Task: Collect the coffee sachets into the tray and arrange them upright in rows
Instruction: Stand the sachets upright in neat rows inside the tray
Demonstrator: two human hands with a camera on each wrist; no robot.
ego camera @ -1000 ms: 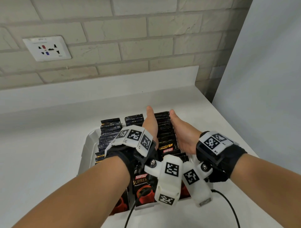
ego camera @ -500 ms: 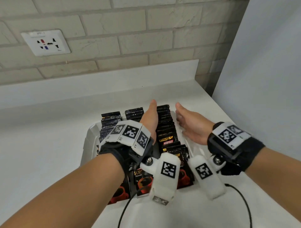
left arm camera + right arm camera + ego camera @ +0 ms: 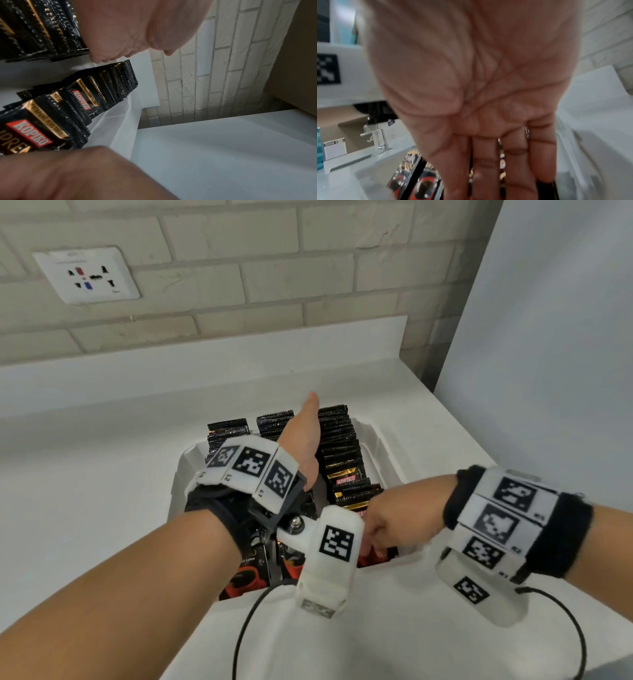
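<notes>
A white tray [image 3: 383, 446] on the counter holds black Kopiko sachets standing upright in three rows: left [image 3: 226, 429], middle [image 3: 274, 421] and right [image 3: 339, 446]. My left hand [image 3: 305, 436] stands on edge between the middle and right rows, its fingers straight and hidden down in the gap. The left wrist view shows its palm [image 3: 128, 33] beside the right row [image 3: 96, 94]. My right hand [image 3: 394, 518] is at the near end of the right row. Its straight fingers [image 3: 484, 169] lie flat against the front sachets [image 3: 426, 186].
The tray sits near the counter's right end, where a grey panel [image 3: 548, 337] rises. A brick wall with a socket [image 3: 87, 275] stands behind. A black cable [image 3: 246, 628] trails over the counter's front. A tap [image 3: 380, 139] shows far off in the right wrist view.
My right hand left the outer side of the right row and swung back to that row's near end. The left hand stayed between the rows.
</notes>
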